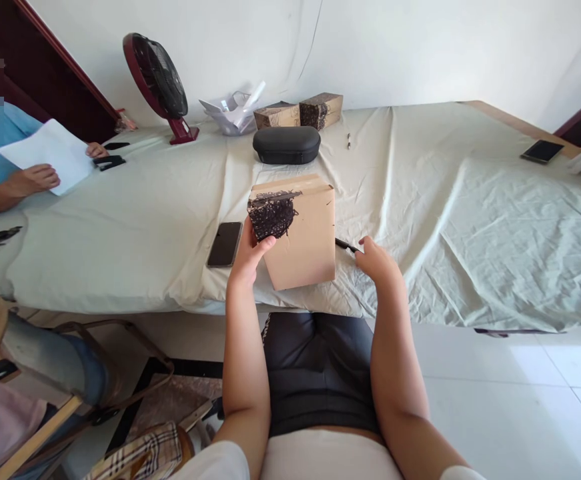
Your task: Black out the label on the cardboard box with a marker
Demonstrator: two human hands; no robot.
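Head camera, and there was the left hand point(247, 259) right in the thick of it, clamped on the cardboard box point(307, 250) with its thumb pressed over the front face! The box sat near the front edge of the cloth-covered table point(135, 233), straight ahead of the wearer, and a dense black scribble point(273, 219) filled its upper left corner. Over on the other side, the right hand point(379, 261) met the near end of a slim black pen point(343, 244), thumb and fingers drawn narrow; whether they truly gripped it, I could not tell. The pen's far end reached the box's right edge. Close by the left wrist lay a dark phone point(224, 245), and just beyond the box sat a black hard case point(287, 145). Back by the wall, what a line-up: two patterned boxes point(321, 111), a clear basket point(230, 121) loaded with white items, and a red-and-black fan point(157, 77). Far left, a co-worker in a blue top point(27, 125) held a white sheet point(54, 157) in both hands!
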